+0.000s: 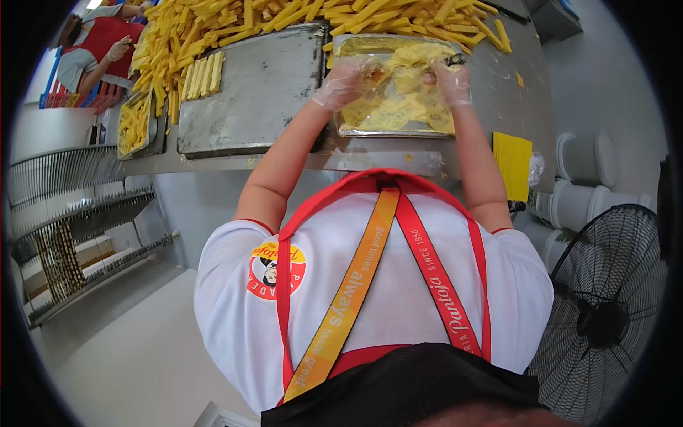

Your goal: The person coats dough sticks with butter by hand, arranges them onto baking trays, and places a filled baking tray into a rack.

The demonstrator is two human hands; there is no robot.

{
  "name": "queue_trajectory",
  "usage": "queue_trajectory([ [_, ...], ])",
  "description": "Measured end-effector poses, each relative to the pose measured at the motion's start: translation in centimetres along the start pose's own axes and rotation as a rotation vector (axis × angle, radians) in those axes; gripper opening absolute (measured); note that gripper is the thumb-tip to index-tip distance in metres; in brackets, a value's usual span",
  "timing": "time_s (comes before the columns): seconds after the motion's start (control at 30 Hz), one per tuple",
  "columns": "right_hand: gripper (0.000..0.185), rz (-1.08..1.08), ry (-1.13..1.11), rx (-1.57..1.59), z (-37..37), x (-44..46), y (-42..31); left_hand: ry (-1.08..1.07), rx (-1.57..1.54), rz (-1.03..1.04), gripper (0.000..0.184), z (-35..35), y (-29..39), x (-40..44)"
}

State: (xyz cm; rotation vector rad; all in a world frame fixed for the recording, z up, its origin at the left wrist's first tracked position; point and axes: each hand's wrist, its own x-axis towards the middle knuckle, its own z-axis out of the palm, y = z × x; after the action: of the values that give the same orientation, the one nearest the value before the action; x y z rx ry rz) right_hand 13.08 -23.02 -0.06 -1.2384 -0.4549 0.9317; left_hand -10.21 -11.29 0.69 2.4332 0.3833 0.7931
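A metal tray [398,133] holds soft yellow paste [407,89], spread over its bottom and heaped toward the far side. My left hand [343,84], in a clear plastic glove, is over the tray's left part, its fingers curled round something brownish and smeared. Gloved the same way, my right hand [454,84] is at the tray's right side. Its fingers are bent at the paste beside a small dark item [453,60]. What either hand grips is too small to name.
Yellow sticks [213,25] are piled along the far side. To the left lie a flat metal tray [249,92] with a row of pale sticks and a small tray of sticks [134,124]. A yellow cloth [512,164] hangs right. A gloved co-worker [96,50] is far left.
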Motion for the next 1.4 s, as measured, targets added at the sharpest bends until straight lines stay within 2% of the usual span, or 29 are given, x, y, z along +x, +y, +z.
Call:
queue_trajectory([
  [0.07,0.022,-0.073,0.028,-0.176,0.2,0.5,0.1,0.019,-0.022,-0.048,0.021,-0.4,0.3,0.1],
  [0.17,0.028,-0.21,-0.074,-0.051,1.6,-1.0,-1.1,0.058,-0.045,-0.185,0.019,-1.3,1.1,0.2],
  [0.27,0.03,-0.14,-0.108,0.194,2.9,-1.7,-1.4,0.074,-0.02,-0.171,0.017,-1.1,0.2,-0.2],
  [0.37,0.03,-0.189,-0.106,-0.164,1.2,0.7,1.3,0.013,0.037,-0.21,0.015,-1.5,0.2,-0.9],
  [0.4,0.03,-0.167,-0.079,-0.22,1.0,0.9,1.4,0.087,0.143,-0.123,0.013,-1.7,-0.2,-1.0],
  [0.47,0.03,-0.124,-0.022,-0.334,0.3,1.3,1.6,0.254,0.204,-0.18,0.013,-3.1,0.6,-1.9],
  [0.5,0.031,-0.199,-0.035,-0.411,-0.6,1.9,2.5,0.335,0.234,-0.207,0.013,-4.3,0.9,-2.3],
  [0.53,0.032,-0.272,-0.046,-0.487,-2.0,2.8,4.3,0.397,0.293,-0.29,0.015,-5.8,0.5,-3.0],
  [0.6,0.034,-0.275,-0.058,-0.497,-1.8,2.3,4.4,0.564,0.261,-0.511,0.017,-10.2,0.3,-4.7],
  [0.67,0.036,-0.137,-0.058,-0.366,0.5,-1.1,1.0,0.606,0.57,-0.693,0.021,-13.6,-2.9,-8.0],
  [0.7,0.031,-0.14,-0.047,-0.329,0.6,-1.4,1.0,0.583,0.717,-0.83,0.021,-14.7,-5.7,-10.0],
  [0.77,0.023,-0.144,-0.026,-0.255,0.8,-1.7,1.2,0.55,0.939,-0.897,0.02,-15.8,-12.4,-14.5],
  [0.87,0.018,-0.292,-0.022,-0.514,2.5,-2.3,0.5,0.533,1.072,-0.756,0.018,-16.2,-19.9,-19.4],
  [0.97,0.016,-0.728,-0.266,-0.888,3.8,-2.9,0.9,0.521,1.045,-0.768,0.018,-16.3,-22.0,-20.2],
  [1.0,0.018,-0.624,-0.37,-0.788,4.1,-3.4,0.9,0.515,1.049,-0.772,0.018,-16.4,-22.0,-20.0],
  [1.1,0.02,-0.04,-0.294,-0.419,3.7,-2.3,-1.0,0.619,1.184,-0.726,0.02,-16.0,-20.3,-18.4],
  [1.13,0.021,-0.084,-0.138,-0.411,2.8,-0.8,-1.1,0.624,1.193,-0.729,0.022,-15.7,-19.0,-17.1],
  [1.23,0.027,-0.323,0.122,-0.883,-1.8,4.3,0.0,0.528,1.107,-0.8,0.029,-14.2,-13.3,-11.4],
  [1.27,0.029,-0.264,0.073,-0.945,-0.9,3.6,-0.6,0.553,0.99,-0.677,0.033,-13.3,-11.8,-9.4],
  [1.3,0.025,-0.574,-0.01,-1.043,0.9,2.0,-0.5,0.573,0.872,-0.555,0.038,-12.5,-10.3,-7.3],
  [1.33,0.022,-0.887,-0.096,-1.13,2.6,0.2,-0.4,0.515,0.771,-0.553,0.039,-12.3,-8.4,-4.6],
  [1.4,0.024,-0.344,-0.38,-0.726,4.8,-3.3,-1.0,0.413,0.645,-0.522,0.04,-10.6,-7.6,-1.2],
])
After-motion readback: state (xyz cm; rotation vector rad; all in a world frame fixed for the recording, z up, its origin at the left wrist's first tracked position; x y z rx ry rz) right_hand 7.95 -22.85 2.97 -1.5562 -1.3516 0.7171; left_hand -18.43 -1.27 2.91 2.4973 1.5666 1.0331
